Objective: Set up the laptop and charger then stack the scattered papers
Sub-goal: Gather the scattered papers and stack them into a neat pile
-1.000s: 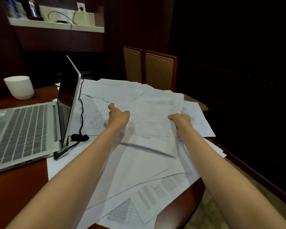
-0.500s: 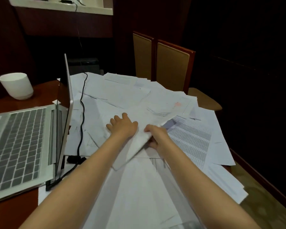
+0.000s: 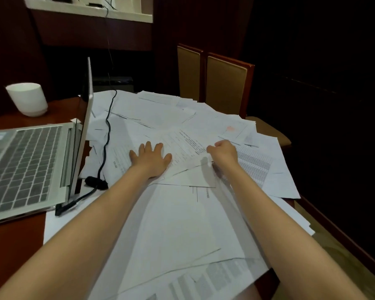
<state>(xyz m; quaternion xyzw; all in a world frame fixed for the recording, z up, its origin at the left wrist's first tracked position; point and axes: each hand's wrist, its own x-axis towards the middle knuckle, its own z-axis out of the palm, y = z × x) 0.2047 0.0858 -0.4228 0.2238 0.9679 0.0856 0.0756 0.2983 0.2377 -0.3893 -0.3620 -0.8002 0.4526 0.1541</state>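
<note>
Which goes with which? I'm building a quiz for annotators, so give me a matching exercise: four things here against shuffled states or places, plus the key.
Things:
1. left hand
2. right hand
3. laptop
4. white cup

States or places:
a. on the bare table, beyond the laptop
b. fingers curled, gripping the edge of a sheet
c. open, screen upright
d. flat, palm down on the papers

Pairs: 1-d, 2-b, 3-c, 4-a.
</note>
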